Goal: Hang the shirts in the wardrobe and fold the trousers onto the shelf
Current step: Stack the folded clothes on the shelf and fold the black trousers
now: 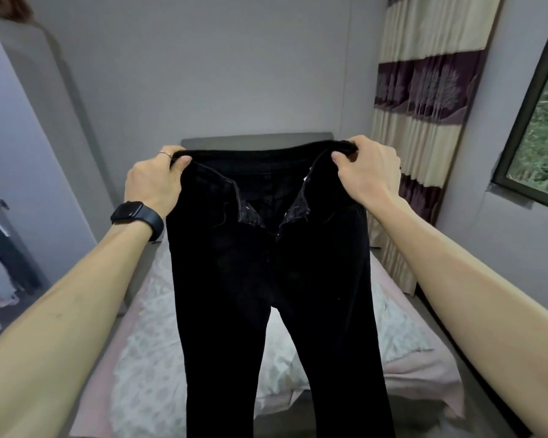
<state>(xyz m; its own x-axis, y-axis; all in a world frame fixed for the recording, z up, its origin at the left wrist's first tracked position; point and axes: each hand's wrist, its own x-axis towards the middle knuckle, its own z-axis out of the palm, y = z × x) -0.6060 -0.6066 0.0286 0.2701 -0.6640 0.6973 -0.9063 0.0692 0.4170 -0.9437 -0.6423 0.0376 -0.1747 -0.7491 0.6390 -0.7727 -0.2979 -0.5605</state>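
Note:
A pair of black trousers (266,279) hangs full length in front of me over the bed, fly unbuttoned and facing me. My left hand (154,181), with a ring and a dark wristwatch, grips the left end of the waistband. My right hand (366,173) grips the right end. Both legs of the trousers drop straight down past the bottom of the view. No shirts are visible.
Below the trousers lies a bed (424,368) with a pink sheet and a patterned white quilt (146,352), headboard against the far wall. A wardrobe panel (19,153) stands at left with clothes hanging beyond it. A striped curtain (424,121) and a window (541,137) are at right.

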